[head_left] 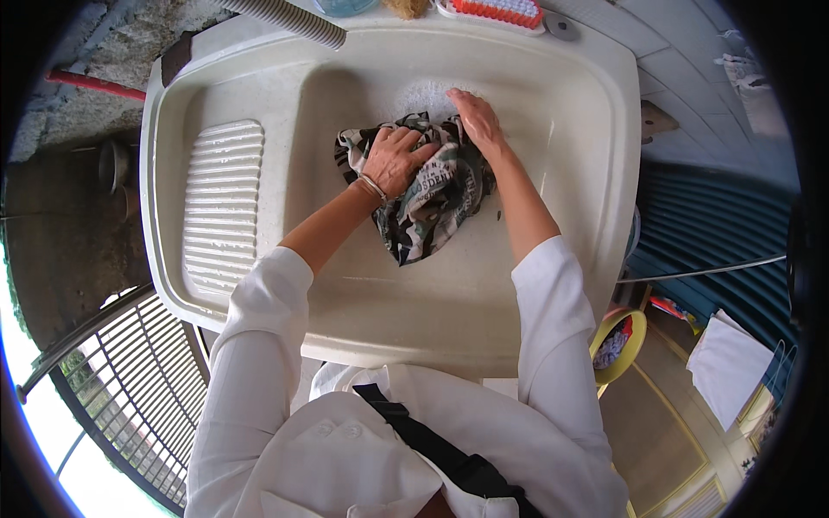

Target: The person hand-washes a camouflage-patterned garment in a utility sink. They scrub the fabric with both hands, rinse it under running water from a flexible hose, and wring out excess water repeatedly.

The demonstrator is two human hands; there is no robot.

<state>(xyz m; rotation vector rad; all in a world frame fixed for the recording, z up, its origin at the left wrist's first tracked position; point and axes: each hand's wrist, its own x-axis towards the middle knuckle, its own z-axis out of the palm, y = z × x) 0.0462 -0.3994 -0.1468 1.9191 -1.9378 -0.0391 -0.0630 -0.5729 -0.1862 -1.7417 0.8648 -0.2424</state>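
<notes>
A wet, bunched camouflage-print cloth (436, 203) with dark lettering lies in the deep basin of a cream laundry sink (566, 155). My left hand (397, 161) presses down on its upper left part, fingers curled into the folds. At the cloth's upper right edge is my right hand (477, 119), its fingers stretched out and pointing away from me; the underside of this hand is hidden. White suds (420, 97) spread over the basin floor just beyond the cloth.
A ribbed washboard (223, 207) is moulded into the sink's left side. Above the far rim hangs a grey corrugated hose (294, 22). A red-and-white scrubbing brush (496, 10) rests on that rim. Low on the right stands a yellow bucket (635, 337) with cloth inside.
</notes>
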